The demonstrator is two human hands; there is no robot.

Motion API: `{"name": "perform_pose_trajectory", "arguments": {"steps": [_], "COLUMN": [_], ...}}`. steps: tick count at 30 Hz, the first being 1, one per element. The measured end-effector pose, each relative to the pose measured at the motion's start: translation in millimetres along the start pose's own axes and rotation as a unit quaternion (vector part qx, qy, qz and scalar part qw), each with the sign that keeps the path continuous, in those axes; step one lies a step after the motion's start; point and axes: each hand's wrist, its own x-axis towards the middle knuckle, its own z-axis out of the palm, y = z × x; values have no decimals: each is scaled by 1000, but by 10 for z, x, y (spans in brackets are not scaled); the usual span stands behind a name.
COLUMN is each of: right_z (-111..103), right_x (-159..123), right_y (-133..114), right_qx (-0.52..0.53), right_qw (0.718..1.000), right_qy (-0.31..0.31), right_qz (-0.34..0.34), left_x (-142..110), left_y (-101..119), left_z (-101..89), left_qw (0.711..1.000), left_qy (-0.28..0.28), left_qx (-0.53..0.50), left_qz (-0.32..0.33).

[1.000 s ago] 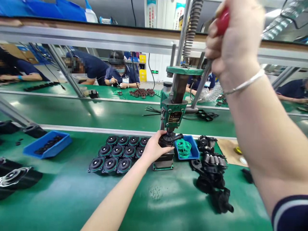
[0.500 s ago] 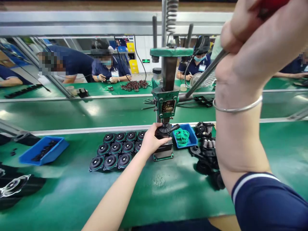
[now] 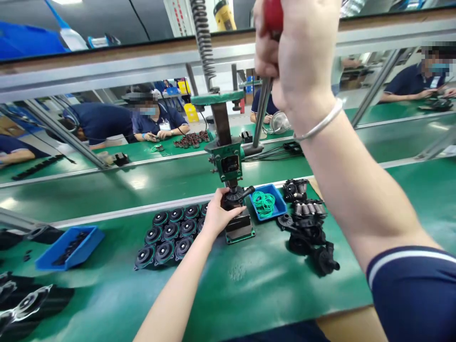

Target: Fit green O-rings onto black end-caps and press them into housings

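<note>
Green worktop | workers opposite | left hand clasps housing | right hand grips knob

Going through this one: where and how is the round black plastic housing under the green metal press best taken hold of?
Probably by its round rim, from the left: the housing has a spout jutting out to the right, and the press's dark ram stands over its middle, obstructing an approach from above.

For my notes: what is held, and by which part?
Right hand: the press lever, by its red knob. Left hand: the black part, by its side.
</note>
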Motion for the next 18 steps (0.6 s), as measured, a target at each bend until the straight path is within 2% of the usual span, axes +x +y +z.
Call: {"name": "perform_pose_trajectory", "arguments": {"steps": [4, 5, 8, 9, 12, 13, 15, 16, 18], "right_z": [-11, -19, -67, -85, -115, -111, -82, -63, -40], "right_x": [-55, -44, 23, 30, -32, -62, -88, -75, 0], "right_y": [-27, -15, 36, 47, 48, 43, 38, 41, 50], "right_qx": [58, 64, 39, 27, 0, -21, -48, -35, 24], "right_qw": [986, 988, 994, 994, 987, 986, 989, 990, 989], "right_qy": [81, 57, -68, -75, 23, 29, -13, -26, -6], "right_qz": [-135, -126, -72, -80, -162, -165, -139, -137, -147], "left_x": [-2, 1, 11, 13, 5, 1, 0, 6, 32], "left_y": [34, 42, 64, 70, 86, 91, 101, 106, 118], "left_z": [-19, -27, -62, -75, -105, -112, -121, -123, -126], "left_qw": [1000, 1000, 999, 999, 999, 998, 998, 998, 998], "left_qy": [-4, -11, -36, -41, -46, -49, -55, -58, -62], "left_qx": [-10, -14, -21, -21, -22, -24, -28, -30, -31], "left_qz": [-14, -16, -21, -21, -19, -17, -13, -11, -6]}}
